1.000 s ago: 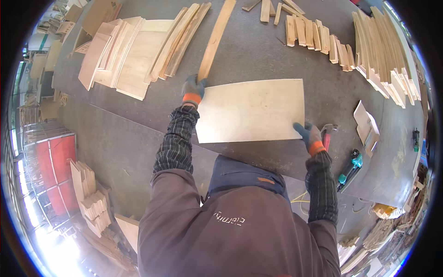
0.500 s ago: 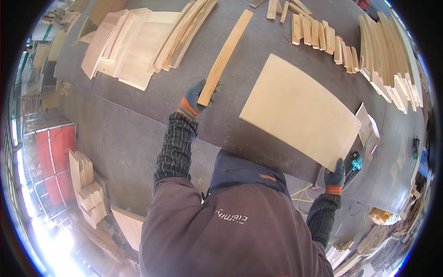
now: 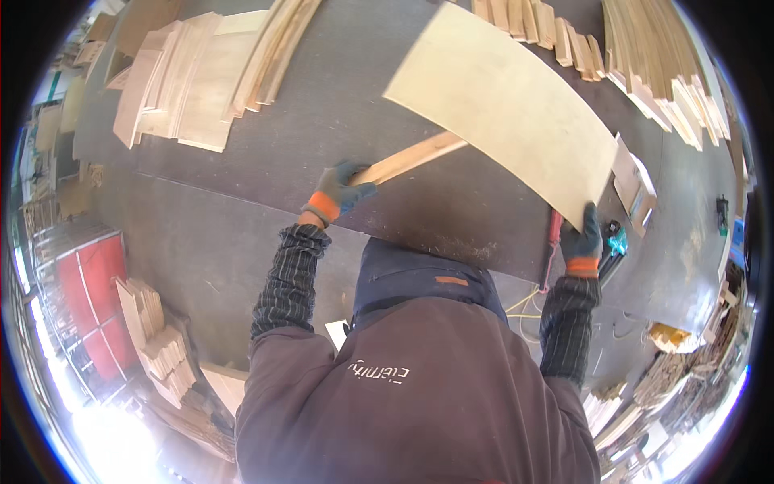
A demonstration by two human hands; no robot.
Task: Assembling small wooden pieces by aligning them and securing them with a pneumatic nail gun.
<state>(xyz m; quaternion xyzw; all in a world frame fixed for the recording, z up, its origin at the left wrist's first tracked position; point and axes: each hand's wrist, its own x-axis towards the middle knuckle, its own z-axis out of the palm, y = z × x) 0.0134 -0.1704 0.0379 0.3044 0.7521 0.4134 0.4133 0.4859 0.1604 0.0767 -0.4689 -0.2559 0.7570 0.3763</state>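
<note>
Positioning appeared under way

In the head view, over the table (image 3: 343,89), the strip (image 3: 413,158) was held by the left hand (image 3: 339,187), its far end covered by the panel (image 3: 508,105), gripped at one corner by the right hand (image 3: 582,244). Steadying both seemed needed next.

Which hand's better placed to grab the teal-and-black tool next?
Probably the right hand, close beside that tool, though it holds a pale rectangular wooden sheet. The left hand, farther off, holds a narrow wooden strip.
</note>
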